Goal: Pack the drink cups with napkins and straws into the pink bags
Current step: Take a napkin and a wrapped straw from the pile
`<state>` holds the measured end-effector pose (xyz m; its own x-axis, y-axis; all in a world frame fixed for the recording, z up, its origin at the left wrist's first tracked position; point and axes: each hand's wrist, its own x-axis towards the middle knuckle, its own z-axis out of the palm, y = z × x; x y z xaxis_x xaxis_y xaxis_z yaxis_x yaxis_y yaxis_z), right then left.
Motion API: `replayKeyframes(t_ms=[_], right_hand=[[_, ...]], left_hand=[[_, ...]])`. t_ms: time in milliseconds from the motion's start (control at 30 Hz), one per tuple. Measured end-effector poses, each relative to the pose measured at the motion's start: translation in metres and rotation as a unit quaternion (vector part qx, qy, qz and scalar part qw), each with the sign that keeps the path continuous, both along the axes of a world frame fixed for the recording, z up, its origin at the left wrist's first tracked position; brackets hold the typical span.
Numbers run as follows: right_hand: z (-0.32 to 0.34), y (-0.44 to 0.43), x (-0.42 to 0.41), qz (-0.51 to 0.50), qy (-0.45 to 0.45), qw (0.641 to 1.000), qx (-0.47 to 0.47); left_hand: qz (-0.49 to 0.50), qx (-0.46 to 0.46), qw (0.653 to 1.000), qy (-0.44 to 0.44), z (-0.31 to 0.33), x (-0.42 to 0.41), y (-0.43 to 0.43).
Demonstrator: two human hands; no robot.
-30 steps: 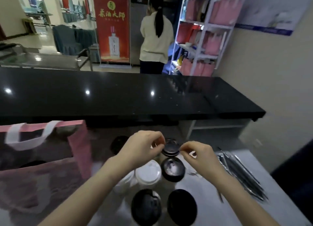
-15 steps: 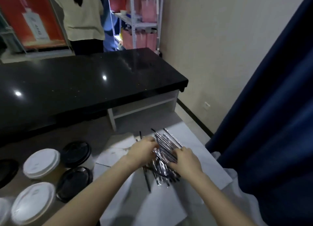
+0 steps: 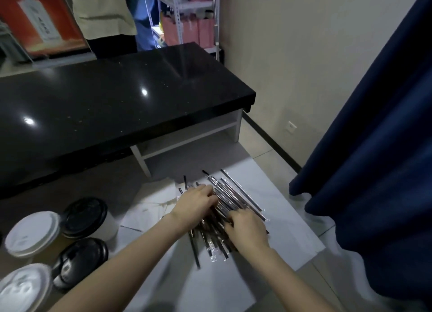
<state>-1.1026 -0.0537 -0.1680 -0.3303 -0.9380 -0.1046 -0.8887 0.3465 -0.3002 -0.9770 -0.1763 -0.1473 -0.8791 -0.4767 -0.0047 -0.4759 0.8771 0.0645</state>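
since half a second ago both hands have stayed on the pile of wrapped straws (image 3: 230,209), with only a slight shift. left hand (image 3: 195,203) lies flat on the pile's upper left, fingers loosely spread. right hand (image 3: 247,228) presses the lower right, fingers curled under; its grip cannot be told. straws rest on white napkins (image 3: 287,220) on the surface. lidded cups (image 3: 86,214) stand well left. writing on the orange poster (image 3: 44,26) is too blurred to read.
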Motion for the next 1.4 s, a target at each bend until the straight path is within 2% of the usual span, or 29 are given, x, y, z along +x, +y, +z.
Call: replayKeyframes(t_ms=[333,400,500,667,767,867,1000,1233,1333,1400], right_hand=[[0.051,0.011,-0.013,0.028,0.103,0.991,-0.084],[0.061,0.011,-0.012,0.036,0.085,0.993,-0.076],[0.083,0.009,-0.002,0.052,0.0,0.994,-0.101],[0.129,0.0,0.038,0.131,-0.093,0.974,-0.161],[0.158,-0.009,0.081,0.177,-0.153,0.947,-0.219],[0.184,-0.02,0.143,0.221,-0.194,0.92,-0.26],[0.206,-0.034,0.247,0.288,-0.227,0.886,-0.284],[0.219,-0.048,0.46,0.4,-0.279,0.833,-0.263],[0.221,-0.052,0.534,0.442,-0.251,0.831,-0.224],[0.219,-0.055,0.571,0.458,-0.201,0.845,-0.188]], left_hand=[[-0.004,0.006,0.993,0.12,0.035,0.005,-0.002],[-0.012,0.02,0.992,0.128,0.047,0.01,0.0],[-0.015,0.024,0.989,0.143,0.071,0.026,0.006],[0.018,-0.011,0.978,0.207,0.116,0.087,0.015],[0.048,-0.03,0.966,0.252,0.149,0.15,0.024],[0.075,-0.113,0.955,0.265,0.178,0.228,0.035],[0.171,-0.188,0.931,0.262,0.203,0.361,0.059],[0.291,-0.104,0.905,0.293,0.218,0.585,0.11],[0.36,-0.09,0.873,0.317,0.211,0.653,0.121],[0.39,-0.072,0.863,0.312,0.201,0.686,0.121]])
